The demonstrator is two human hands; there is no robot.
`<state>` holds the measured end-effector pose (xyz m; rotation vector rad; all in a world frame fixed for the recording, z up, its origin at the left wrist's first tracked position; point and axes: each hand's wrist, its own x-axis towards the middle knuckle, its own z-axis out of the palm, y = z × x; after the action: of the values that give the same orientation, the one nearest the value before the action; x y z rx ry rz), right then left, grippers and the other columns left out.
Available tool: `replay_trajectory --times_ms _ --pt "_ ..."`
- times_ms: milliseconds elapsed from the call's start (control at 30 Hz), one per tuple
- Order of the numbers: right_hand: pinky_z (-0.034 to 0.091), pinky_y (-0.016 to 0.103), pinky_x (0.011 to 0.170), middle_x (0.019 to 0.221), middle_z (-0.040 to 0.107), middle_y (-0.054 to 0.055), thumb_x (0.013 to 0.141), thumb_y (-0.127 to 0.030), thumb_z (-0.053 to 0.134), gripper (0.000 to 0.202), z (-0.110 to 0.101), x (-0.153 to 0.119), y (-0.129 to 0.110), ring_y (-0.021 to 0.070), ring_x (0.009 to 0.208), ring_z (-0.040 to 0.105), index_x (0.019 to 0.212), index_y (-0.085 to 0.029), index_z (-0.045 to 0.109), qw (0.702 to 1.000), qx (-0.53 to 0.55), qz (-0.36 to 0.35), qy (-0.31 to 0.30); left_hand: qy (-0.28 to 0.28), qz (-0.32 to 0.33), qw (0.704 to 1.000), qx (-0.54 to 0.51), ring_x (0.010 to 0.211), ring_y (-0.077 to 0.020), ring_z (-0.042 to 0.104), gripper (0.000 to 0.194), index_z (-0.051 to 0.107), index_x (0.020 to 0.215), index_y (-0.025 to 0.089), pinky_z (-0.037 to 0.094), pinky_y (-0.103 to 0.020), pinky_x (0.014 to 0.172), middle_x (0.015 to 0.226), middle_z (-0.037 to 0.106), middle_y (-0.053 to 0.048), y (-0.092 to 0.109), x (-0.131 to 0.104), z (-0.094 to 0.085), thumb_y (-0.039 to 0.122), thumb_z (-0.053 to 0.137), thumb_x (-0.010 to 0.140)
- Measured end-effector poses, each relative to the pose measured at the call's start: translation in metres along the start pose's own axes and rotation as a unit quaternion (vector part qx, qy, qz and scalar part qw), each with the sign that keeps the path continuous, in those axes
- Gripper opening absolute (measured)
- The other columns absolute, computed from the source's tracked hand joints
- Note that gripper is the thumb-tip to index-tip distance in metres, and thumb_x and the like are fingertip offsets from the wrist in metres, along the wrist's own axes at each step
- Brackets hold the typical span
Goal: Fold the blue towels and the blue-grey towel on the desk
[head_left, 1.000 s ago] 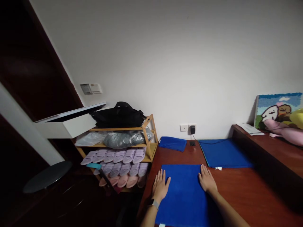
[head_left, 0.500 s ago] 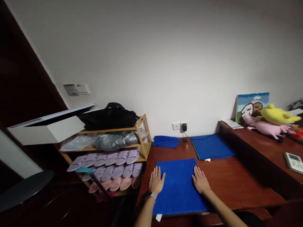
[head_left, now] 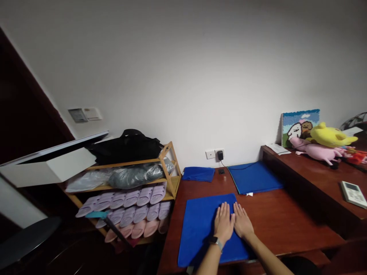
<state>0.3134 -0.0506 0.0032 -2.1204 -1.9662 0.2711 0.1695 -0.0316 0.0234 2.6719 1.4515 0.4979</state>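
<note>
Both hands (head_left: 224,225) (head_left: 243,224) lie side by side on a blue cloth (head_left: 200,223)

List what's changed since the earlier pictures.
The left hand has moved rightward from the left edge of the near blue cloth to beside the right hand, both lying flat. Neither grasps anything. The right hand stays by the cloth's right edge, and the small blue cloth and larger blue cloth behind lie as before.

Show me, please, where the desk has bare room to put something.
Bare desk lies between the right hand, the back right cloth and the raised ledge. It's crowded on the front cloth, where the left hand lies beside the right.
</note>
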Motion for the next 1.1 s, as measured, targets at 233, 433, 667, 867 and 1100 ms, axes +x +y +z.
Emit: replay_trajectory --times_ms 233,433,667,867,1100 --pt "0.017 0.042 0.132 0.173 0.023 0.012 0.104 -0.038 0.021 0.069 -0.004 -0.002 -0.005 0.0254 0.161 0.019 0.165 -0.005 0.027 1.0 -0.017 0.019 0.004 -0.032 -0.067 0.997 0.006 0.16 -0.0268 0.027 0.066 0.028 0.166 0.023 0.026 -0.053 0.131 0.171 0.033 -0.007 -0.025 -0.027 -0.002 0.052 0.014 0.109" --pt "0.014 0.047 0.132 0.173 0.023 0.012 0.104 -0.04 0.02 0.07 -0.001 -0.004 -0.007 0.0265 0.162 0.019 0.165 -0.005 0.027 0.999 -0.021 0.028 0.006 -0.039 -0.177 0.98 0.078 0.16 -0.028 0.026 0.07 0.031 0.166 0.02 0.025 -0.053 0.131 0.172 0.028 -0.008 -0.124 -0.084 -0.042 0.058 0.02 0.108" --pt "0.014 0.046 0.132 0.173 0.023 0.014 0.104 -0.037 0.023 0.069 -0.009 0.011 -0.01 0.0261 0.161 0.021 0.164 -0.003 0.026 0.999 -0.033 0.02 -0.011 -0.034 -0.205 0.974 0.087 0.16 -0.027 0.026 0.067 0.034 0.165 0.017 0.027 -0.049 0.13 0.172 0.027 -0.009 -0.148 -0.094 -0.049 0.051 0.023 0.108" --pt "0.02 0.048 0.131 0.172 0.026 0.013 0.105 -0.038 0.021 0.068 -0.004 -0.004 -0.007 0.0268 0.16 0.024 0.164 -0.005 0.029 1.0 -0.017 0.016 -0.008 0.003 -0.191 0.979 0.071 0.158 -0.0254 0.031 0.061 0.039 0.162 0.015 0.031 -0.048 0.129 0.17 0.034 -0.01 -0.152 -0.091 -0.045 0.039 0.027 0.107" --pt "0.023 0.049 0.131 0.17 0.032 0.009 0.105 -0.045 0.023 0.069 0.023 -0.059 0.004 0.0272 0.16 0.026 0.163 -0.009 0.034 0.999 0.009 -0.002 0.039 0.085 -0.17 0.98 0.06 0.152 -0.0233 0.044 0.057 0.051 0.156 0.017 0.039 -0.044 0.126 0.162 0.051 -0.009 -0.162 -0.093 -0.04 0.026 0.035 0.102"
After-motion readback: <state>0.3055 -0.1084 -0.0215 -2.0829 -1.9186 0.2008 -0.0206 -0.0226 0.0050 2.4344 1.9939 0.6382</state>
